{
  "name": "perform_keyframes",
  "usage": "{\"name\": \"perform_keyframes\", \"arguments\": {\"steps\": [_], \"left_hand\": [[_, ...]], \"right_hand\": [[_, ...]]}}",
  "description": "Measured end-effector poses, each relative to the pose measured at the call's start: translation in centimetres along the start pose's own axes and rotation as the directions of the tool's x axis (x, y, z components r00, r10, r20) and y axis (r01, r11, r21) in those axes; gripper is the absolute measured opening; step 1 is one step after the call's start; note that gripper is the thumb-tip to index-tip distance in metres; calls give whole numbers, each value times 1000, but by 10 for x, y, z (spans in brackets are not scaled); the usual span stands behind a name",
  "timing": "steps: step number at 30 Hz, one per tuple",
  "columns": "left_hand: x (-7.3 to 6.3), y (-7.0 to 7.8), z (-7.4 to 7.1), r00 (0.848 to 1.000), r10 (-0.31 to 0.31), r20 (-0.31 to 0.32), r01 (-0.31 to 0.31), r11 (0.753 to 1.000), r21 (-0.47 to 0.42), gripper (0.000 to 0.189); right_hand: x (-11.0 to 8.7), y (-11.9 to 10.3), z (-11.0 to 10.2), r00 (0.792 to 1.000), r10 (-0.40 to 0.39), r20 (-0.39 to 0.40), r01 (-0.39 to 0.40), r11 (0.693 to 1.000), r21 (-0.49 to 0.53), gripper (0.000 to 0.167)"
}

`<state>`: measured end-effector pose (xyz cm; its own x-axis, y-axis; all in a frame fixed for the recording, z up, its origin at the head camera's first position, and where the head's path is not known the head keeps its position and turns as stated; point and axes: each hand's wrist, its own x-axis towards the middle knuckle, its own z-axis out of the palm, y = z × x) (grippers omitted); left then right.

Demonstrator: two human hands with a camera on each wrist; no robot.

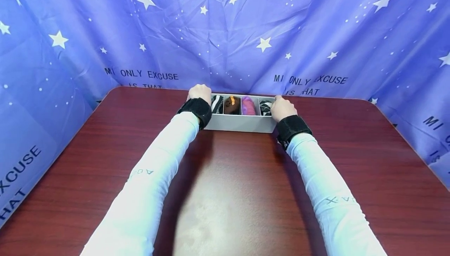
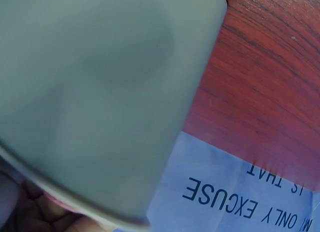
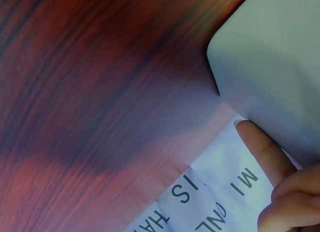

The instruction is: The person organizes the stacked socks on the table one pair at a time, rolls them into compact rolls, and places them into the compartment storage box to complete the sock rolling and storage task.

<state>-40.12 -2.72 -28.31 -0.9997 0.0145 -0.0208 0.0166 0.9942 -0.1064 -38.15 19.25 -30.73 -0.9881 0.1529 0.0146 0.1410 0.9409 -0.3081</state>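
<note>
A light grey divided storage box (image 1: 242, 123) stands near the table's far edge. Its compartments hold what look like rolled socks: a black-and-white striped one (image 1: 217, 104), a brown one (image 1: 232, 105) with an orange patch, a pink-purple one (image 1: 248, 106) and a black-and-white diamond-patterned one (image 1: 266, 108). At the box's left end, my left hand (image 1: 200, 92) grips the rim; its fingers show past that rim in the left wrist view. The right hand (image 1: 283, 108) holds the opposite end. In the right wrist view, its index finger (image 3: 265, 149) lies stretched along the box's side, the others curled.
The dark red wood-grain table (image 1: 116, 139) has rounded far corners. A purple-blue curtain (image 1: 232, 33) with stars and printed words hangs right behind the box and along both sides. Black bands (image 1: 294, 128) wrap both wrists over white sleeves.
</note>
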Motion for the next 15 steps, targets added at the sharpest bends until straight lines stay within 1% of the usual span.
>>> {"name": "perform_keyframes", "arguments": {"steps": [2, 5, 7, 8, 10, 12, 15], "left_hand": [[2, -2, 5, 1000, 7, 21, -7, 1000, -7, 27], [8, -8, 12, 998, 18, 55, -16, 999, -41, 28], [8, -12, 15, 998, 17, 52, -13, 998, -63, 27], [8, -14, 16, 999, 13, 41, -10, 998, -69, 27], [6, -17, 15, 1000, 11, 29, -9, 997, -79, 27], [3, -19, 13, 1000, 4, -3, -4, 996, -89, 26], [1, -22, 12, 1000, 9, -2, -9, 994, -106, 25]], "right_hand": [[-1, 0, 2, 1000, 3, 1, -3, 1000, 3, 38], [-2, 0, 4, 1000, 2, 8, -2, 1000, 3, 38], [-1, -2, 5, 1000, -3, 12, 3, 1000, 2, 38], [0, -3, 5, 1000, -6, 14, 6, 1000, -1, 38], [1, -5, 4, 1000, -10, 15, 10, 1000, -2, 38], [2, -7, 3, 1000, -15, 14, 15, 1000, -4, 38], [3, -9, 5, 1000, -15, 21, 15, 1000, -6, 37]]}}
